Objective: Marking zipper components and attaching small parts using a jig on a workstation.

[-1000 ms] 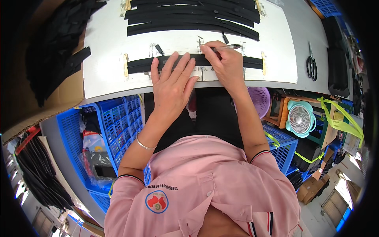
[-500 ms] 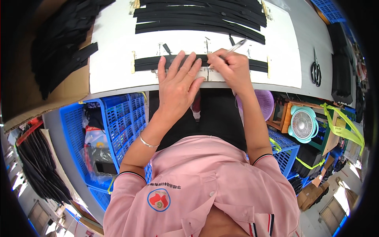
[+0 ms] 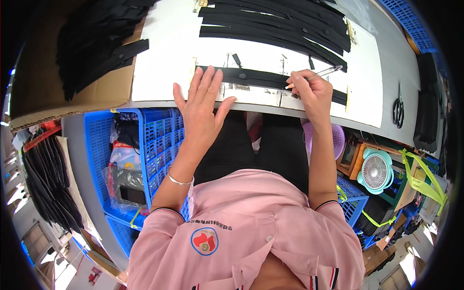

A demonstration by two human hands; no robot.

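Note:
A long black strip (image 3: 263,79) lies across a white board (image 3: 164,63), with a small dark round piece on it. My left hand (image 3: 200,104) rests flat over the strip's left end, its fingers spread and pressing on it. In my right hand (image 3: 315,94) is a clear pen (image 3: 328,71), pinched between thumb and fingers near the strip's right part. A pale tip shows by the thumb, just over the strip. Dark marks run along the board below and above the strip. Two short black pieces, one of them a small tab (image 3: 236,60), lie beyond it.
More black strips (image 3: 270,24) lie in rows at the board's far side. A cardboard box (image 3: 108,87) at the left holds a black pile. Black scissors (image 3: 398,112) rest on the right of the table. Below are blue crates (image 3: 99,164), a purple basket (image 3: 333,140) and a small fan (image 3: 374,171).
The view has shifted, so the board sits further right. My left hand has slid left along the strip to its end. My right hand stays on the right with the pen, tilted differently.

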